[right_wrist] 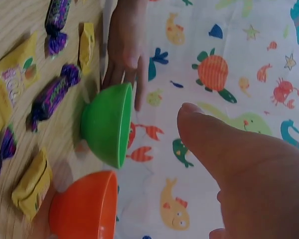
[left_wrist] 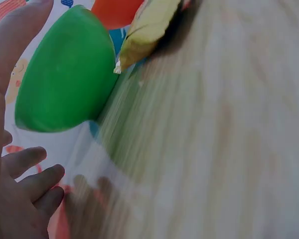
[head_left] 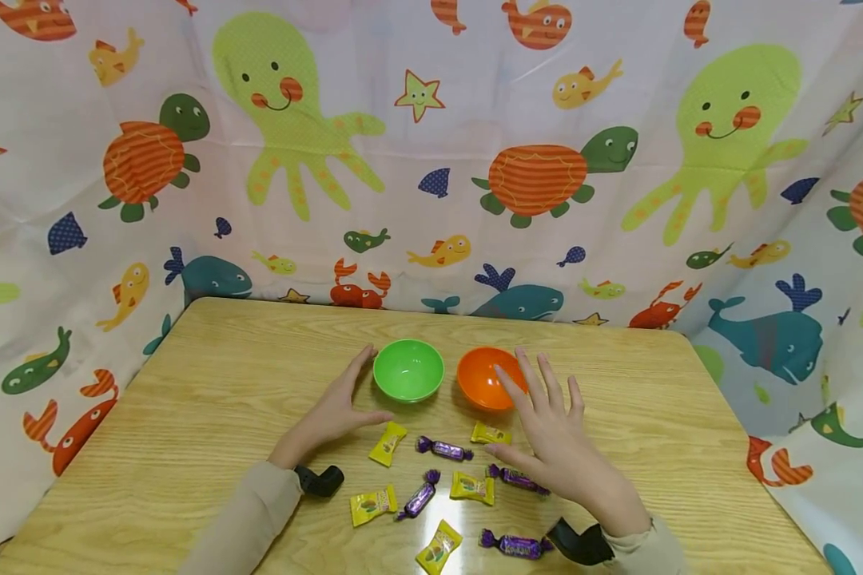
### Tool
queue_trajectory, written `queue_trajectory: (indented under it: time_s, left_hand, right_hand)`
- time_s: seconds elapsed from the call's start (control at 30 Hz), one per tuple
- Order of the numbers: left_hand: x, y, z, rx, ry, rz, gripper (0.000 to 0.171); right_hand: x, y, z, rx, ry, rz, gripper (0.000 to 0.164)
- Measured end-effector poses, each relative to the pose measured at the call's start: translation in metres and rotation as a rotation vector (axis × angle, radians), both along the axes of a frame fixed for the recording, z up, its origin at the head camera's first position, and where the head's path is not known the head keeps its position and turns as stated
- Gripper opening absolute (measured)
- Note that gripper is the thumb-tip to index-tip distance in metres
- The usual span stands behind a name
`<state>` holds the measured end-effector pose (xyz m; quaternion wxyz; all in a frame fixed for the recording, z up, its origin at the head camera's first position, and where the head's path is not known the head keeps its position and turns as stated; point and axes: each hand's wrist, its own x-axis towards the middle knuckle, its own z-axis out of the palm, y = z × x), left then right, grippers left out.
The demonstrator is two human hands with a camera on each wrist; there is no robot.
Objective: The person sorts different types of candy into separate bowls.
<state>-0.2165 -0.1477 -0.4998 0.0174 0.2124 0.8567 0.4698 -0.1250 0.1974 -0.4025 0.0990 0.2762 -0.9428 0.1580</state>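
In the head view a green bowl [head_left: 409, 371] and an orange bowl [head_left: 483, 385] stand side by side, upright. Beside the green bowl's left wall is my left hand [head_left: 334, 411], thumb and fingers spread apart with nothing between them. My right hand [head_left: 557, 447] hovers with spread fingers at the right of the orange bowl, a fingertip overlapping its inside in this view. Closest to the left thumb lies a yellow-wrapped candy [head_left: 387, 444]. Beneath the right hand are a purple-wrapped candy [head_left: 516, 479] and a yellow candy [head_left: 491, 434], partly covered.
Several more yellow candies [head_left: 373, 505] and purple candies [head_left: 419, 497] lie scattered on the wooden table [head_left: 208, 383] in front of the bowls. A curtain [head_left: 417, 231] printed with sea animals hangs behind the table and at both sides. Black straps [head_left: 320, 481] sit at both wrists.
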Motion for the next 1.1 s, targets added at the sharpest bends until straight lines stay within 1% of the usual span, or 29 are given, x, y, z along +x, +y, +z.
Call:
queue_trajectory:
  time_s: [0.13,0.3,0.43,0.53,0.6,0.7,0.77,0.83,0.93,1.0,1.1]
  left_hand:
    - [-0.008,0.006,-0.007,0.033,-0.003,-0.001,0.122]
    - [-0.016,0.013,-0.010,0.109,0.008,-0.024,0.123]
    - [-0.025,0.016,-0.011,0.169,0.018,-0.059,0.122]
    - [-0.032,0.017,-0.011,0.198,0.041,-0.101,0.123]
    - [-0.035,0.019,-0.009,0.219,0.057,-0.135,0.123]
    - [-0.035,0.020,0.003,0.247,0.054,-0.192,0.119]
    - [-0.031,0.020,0.012,0.241,0.038,-0.205,0.116]
    - [-0.026,0.020,0.020,0.219,0.015,-0.201,0.113]
    - [-0.022,0.020,0.024,0.181,-0.009,-0.170,0.110]
    - [-0.020,0.020,0.026,0.172,-0.020,-0.159,0.108]
    - [-0.019,0.021,0.026,0.174,-0.027,-0.144,0.106]
  right_hand:
    - [-0.003,-0.014,0.001,0.014,-0.027,0.050,0.097]
    - [-0.007,-0.032,-0.002,0.016,-0.075,0.132,0.094]
    - [-0.011,-0.047,-0.006,0.006,-0.107,0.222,0.090]
    - [-0.016,-0.058,-0.009,-0.024,-0.147,0.302,0.081]
    - [-0.019,-0.065,-0.011,-0.035,-0.182,0.347,0.075]
    - [-0.025,-0.074,-0.013,-0.040,-0.218,0.409,0.067]
    - [-0.028,-0.080,-0.015,-0.027,-0.227,0.436,0.063]
    - [-0.032,-0.086,-0.017,-0.012,-0.211,0.456,0.057]
    - [-0.037,-0.093,-0.019,-0.001,-0.161,0.465,0.046]
    - [-0.039,-0.096,-0.020,-0.021,-0.138,0.463,0.041]
    - [-0.040,-0.099,-0.021,-0.058,-0.134,0.450,0.037]
